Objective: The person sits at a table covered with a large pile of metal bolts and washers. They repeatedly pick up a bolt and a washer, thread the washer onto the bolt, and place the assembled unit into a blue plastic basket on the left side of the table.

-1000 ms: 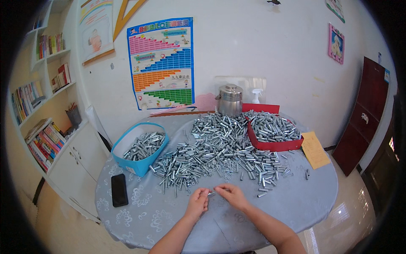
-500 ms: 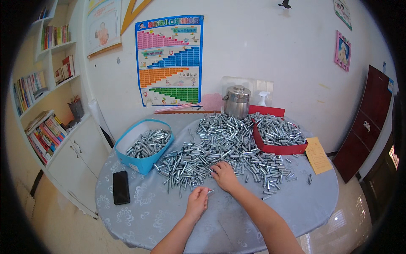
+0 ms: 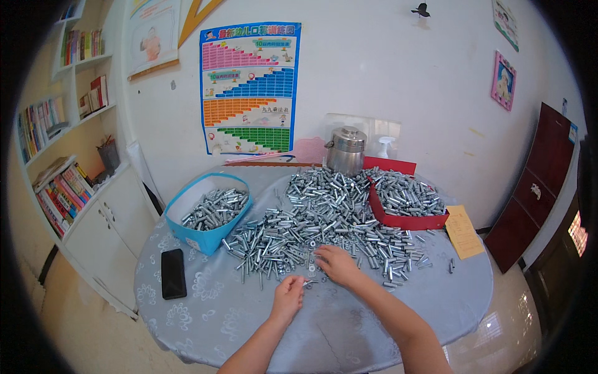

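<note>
A big heap of small silver metal sleeves and bolts [image 3: 324, 215] covers the middle of the round table [image 3: 205, 311]. My right hand [image 3: 336, 264] lies on the near edge of the heap, fingers spread over the pieces. My left hand [image 3: 288, 298] rests just in front of the heap, fingers curled around a small metal piece [image 3: 306, 283] at its fingertips. A blue basket [image 3: 208, 212] at the left holds more of the same parts. Behind the heap, a red tray [image 3: 405, 218] at the right is also full of them.
A black phone [image 3: 173, 273] lies on the table at the left. A metal pot [image 3: 346, 151] and a spray bottle [image 3: 386, 147] stand by the wall. A tan envelope [image 3: 463, 231] lies at the right. White bookshelves are on the left, a dark red cabinet on the right.
My right hand went from beside the left hand forward onto the heap's near edge. The left hand stayed roughly in place. The view tilted slightly.
</note>
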`<state>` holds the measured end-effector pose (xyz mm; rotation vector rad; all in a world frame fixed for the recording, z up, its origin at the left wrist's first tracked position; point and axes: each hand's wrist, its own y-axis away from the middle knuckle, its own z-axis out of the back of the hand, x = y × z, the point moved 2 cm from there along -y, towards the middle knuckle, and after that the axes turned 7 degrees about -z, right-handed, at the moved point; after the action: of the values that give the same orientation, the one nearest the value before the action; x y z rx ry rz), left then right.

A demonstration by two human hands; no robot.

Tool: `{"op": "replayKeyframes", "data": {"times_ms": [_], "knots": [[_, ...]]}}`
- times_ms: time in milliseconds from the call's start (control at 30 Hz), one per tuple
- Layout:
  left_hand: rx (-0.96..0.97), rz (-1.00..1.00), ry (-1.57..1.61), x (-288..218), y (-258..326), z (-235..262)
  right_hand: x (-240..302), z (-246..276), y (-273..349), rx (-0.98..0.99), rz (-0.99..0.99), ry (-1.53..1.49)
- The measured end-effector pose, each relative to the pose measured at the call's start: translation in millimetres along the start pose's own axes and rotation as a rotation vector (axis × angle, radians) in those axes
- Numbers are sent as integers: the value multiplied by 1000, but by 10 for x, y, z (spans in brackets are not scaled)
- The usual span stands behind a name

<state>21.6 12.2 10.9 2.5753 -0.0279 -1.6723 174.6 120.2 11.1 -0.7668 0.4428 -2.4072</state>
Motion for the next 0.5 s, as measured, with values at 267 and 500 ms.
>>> {"op": "replayKeyframes", "data": {"times_ms": [267,500], "knots": [[-3,38,40,54,-4,51,155,-267,-113,-5,59,131],[-14,57,-5,61,-5,36,144,69,338,149,125,-20]]}}
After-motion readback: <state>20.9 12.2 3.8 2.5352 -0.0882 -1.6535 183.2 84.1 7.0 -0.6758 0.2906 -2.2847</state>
